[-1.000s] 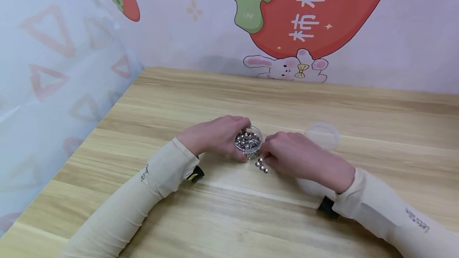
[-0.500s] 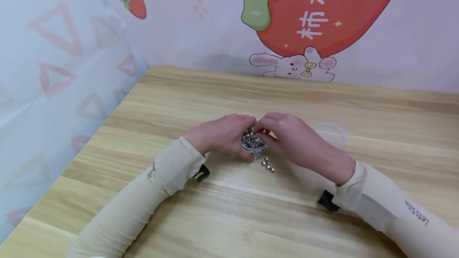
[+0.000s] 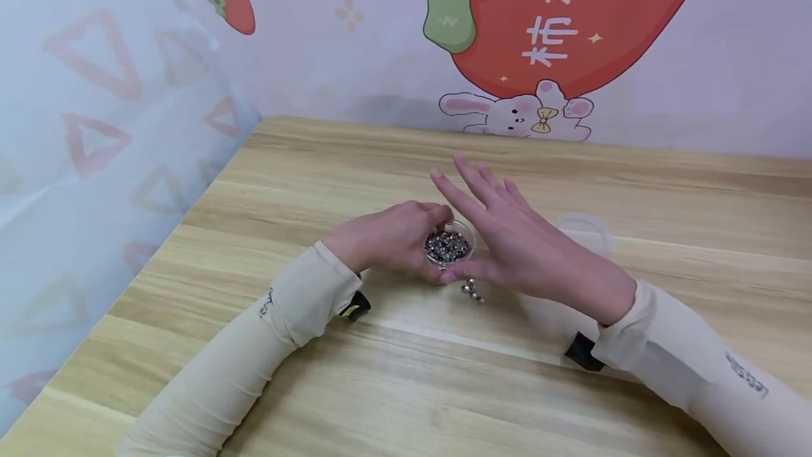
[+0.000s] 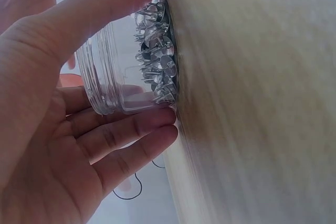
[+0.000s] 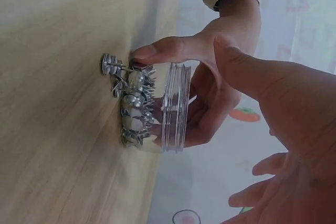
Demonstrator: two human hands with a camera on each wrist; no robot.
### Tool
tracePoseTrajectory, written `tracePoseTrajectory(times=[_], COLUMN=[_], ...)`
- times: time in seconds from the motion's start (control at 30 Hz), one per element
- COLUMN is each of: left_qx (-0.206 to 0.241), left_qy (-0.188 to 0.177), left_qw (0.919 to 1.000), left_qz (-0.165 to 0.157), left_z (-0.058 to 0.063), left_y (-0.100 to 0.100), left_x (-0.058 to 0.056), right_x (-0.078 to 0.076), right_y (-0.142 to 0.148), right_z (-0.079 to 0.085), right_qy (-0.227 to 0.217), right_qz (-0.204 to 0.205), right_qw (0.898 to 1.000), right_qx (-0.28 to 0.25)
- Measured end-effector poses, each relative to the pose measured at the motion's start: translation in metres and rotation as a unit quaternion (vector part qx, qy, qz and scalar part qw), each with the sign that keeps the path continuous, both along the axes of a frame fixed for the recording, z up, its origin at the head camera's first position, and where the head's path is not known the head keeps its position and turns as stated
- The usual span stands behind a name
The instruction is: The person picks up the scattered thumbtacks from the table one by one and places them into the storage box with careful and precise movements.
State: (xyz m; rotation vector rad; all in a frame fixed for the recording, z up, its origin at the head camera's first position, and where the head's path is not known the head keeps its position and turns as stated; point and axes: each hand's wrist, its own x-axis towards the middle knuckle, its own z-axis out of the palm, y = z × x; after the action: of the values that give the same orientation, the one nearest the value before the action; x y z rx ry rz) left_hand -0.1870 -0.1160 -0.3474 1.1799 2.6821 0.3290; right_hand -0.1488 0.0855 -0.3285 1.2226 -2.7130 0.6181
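Note:
A clear round plastic jar (image 5: pixel 176 108) stands upright on the wooden table, its mouth uncovered. Silver thumbtacks (image 3: pixel 447 247) fill its lower part; in the left wrist view their points and domed heads show through the wall. My left hand (image 3: pixel 390 237) holds the jar from the left, thumb on the near side and fingers around the far side. Just right of the jar, my right hand (image 3: pixel 523 245) is spread with fingers straight and nothing in it. Several loose thumbtacks (image 3: pixel 471 290) lie in a small cluster beside the jar's near right side.
A clear round lid (image 3: pixel 586 233) lies flat on the table (image 3: pixel 393 379), behind my right wrist. Black wrist devices (image 3: pixel 583 352) sit under both sleeve cuffs. A printed cloth (image 3: pixel 355 69) hangs behind the table, and another patterned sheet (image 3: pixel 108 125) runs along the left.
My right hand went from beside the loose thumbtacks up to the jar's mouth with fingers together, then spread its fingers and drew slightly back. The left hand keeps its hold on the jar.

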Motion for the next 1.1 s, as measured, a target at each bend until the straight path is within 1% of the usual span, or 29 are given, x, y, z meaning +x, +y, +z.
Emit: tracePoseTrajectory(times=[0.1,0.33,0.57,0.73,0.83,0.93,1.1], left_qx=[0.002,-0.012,-0.007,-0.006,-0.013,-0.012,-0.013], left_qy=[-0.004,-0.019,-0.016,-0.026,-0.028,-0.031,-0.033], left_qw=[1.0,0.9997,0.9997,0.9995,0.9994,0.9992,0.9991], left_qz=[0.0,0.01,0.015,0.014,0.016,0.02,0.022], left_z=[0.0,0.001,0.0,0.0,0.001,0.001,0.002], left_y=[-0.001,0.004,0.003,0.004,0.004,0.002,0.0], left_x=[0.0,0.0,0.001,0.001,0.0,0.001,0.002], right_x=[0.001,0.01,0.021,0.029,0.029,0.027,0.025], right_y=[0.0,0.009,0.017,0.026,0.029,0.026,0.019], right_z=[0.002,0.01,0.015,0.008,0.003,-0.003,-0.015], right_qy=[-0.001,-0.027,-0.019,-0.035,-0.015,0.003,0.008], right_qz=[-0.003,-0.025,-0.027,-0.015,-0.003,0.018,0.045], right_qw=[1.0,0.998,0.998,0.998,0.999,0.999,0.996], right_qx=[0.014,0.053,0.054,0.055,0.049,0.05,0.076])
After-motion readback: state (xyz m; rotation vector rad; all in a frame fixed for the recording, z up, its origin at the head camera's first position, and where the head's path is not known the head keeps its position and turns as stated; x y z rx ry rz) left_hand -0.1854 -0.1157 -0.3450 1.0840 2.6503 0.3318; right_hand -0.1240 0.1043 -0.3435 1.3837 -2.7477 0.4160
